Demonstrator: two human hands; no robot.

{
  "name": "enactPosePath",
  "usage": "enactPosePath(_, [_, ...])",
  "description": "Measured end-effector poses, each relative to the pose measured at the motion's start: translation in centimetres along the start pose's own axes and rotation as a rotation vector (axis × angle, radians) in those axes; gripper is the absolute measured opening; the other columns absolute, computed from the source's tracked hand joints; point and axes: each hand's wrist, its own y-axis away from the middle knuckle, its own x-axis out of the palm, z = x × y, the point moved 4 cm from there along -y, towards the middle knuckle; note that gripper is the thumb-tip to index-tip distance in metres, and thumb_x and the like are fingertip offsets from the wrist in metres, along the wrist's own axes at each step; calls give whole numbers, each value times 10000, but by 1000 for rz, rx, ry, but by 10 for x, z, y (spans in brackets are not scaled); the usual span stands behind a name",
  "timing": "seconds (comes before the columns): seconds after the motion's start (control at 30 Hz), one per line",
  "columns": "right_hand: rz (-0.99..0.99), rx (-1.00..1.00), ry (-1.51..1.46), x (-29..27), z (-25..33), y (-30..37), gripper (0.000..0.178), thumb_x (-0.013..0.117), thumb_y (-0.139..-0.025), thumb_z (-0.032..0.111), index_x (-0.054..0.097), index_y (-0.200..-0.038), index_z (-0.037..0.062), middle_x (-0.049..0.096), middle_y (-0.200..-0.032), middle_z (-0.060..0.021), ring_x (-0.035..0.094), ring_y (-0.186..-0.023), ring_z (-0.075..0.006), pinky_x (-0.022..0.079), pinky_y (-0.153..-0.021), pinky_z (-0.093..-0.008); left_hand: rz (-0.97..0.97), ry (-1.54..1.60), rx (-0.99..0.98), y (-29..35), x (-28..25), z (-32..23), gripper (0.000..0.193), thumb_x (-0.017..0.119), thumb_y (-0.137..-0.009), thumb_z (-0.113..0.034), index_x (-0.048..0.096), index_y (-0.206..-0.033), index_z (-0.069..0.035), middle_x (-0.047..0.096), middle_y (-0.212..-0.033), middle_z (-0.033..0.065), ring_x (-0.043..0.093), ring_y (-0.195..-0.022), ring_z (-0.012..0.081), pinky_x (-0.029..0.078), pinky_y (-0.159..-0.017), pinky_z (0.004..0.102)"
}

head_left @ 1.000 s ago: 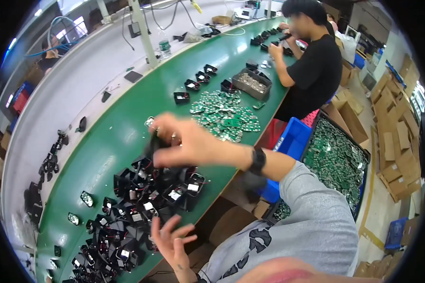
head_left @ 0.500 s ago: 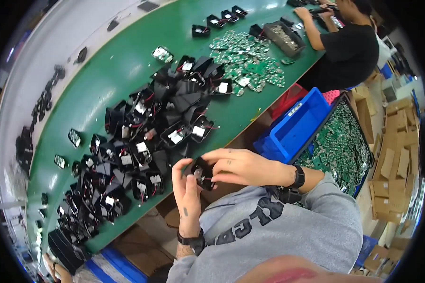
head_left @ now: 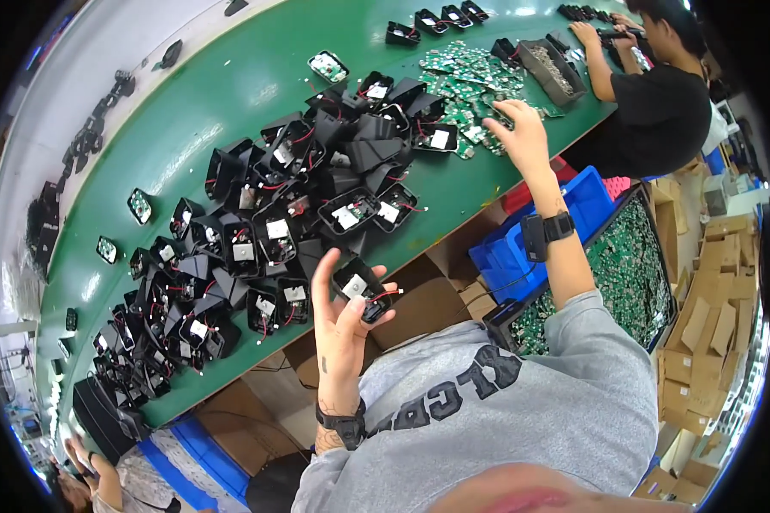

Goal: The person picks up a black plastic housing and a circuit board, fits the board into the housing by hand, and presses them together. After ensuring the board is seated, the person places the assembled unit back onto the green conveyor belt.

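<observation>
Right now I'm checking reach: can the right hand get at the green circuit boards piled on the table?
Probably yes: the right hand is open close to the green circuit boards, with nothing visible blocking it; the left hand holds the black housing apart.

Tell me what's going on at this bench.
A person sits the work between two hands: the left hand holds a black housing with wires, while the right hand is open by the pile of green circuit boards. A heap of similar housings lies on the green bench. Farther along, a co-worker is busy too.
</observation>
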Motion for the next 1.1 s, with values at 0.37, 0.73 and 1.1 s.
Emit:
enactPosePath(0.37, [122,382,-607,19,-44,-10,224,671,-827,69,697,-1039,3,689,-1000,-55,624,-888,-102,479,-802,-228,20,-31,35,0,-12,-4,522,511,-921,-125,262,-1380,-114,532,-1246,254,650,-687,208,514,-502,240])
enactPosePath(0.73, [-234,142,-871,6,-40,-5,214,671,-849,49,677,-1043,-40,635,-1168,-110,588,-1054,-139,444,-936,-253,-16,19,47,1,-11,-9,553,508,-923,-91,263,-1420,-103,600,-1133,232,669,-730,214,562,-567,254])
enactPosePath(1.1, [-446,49,-791,-28,14,-13,206,629,-887,42,664,-1076,-31,673,-1050,-79,620,-917,-119,477,-843,-220,-56,-68,74,2,-10,-14,541,511,-934,-181,282,-1420,-114,576,-1154,276,682,-702,209,585,-546,256])
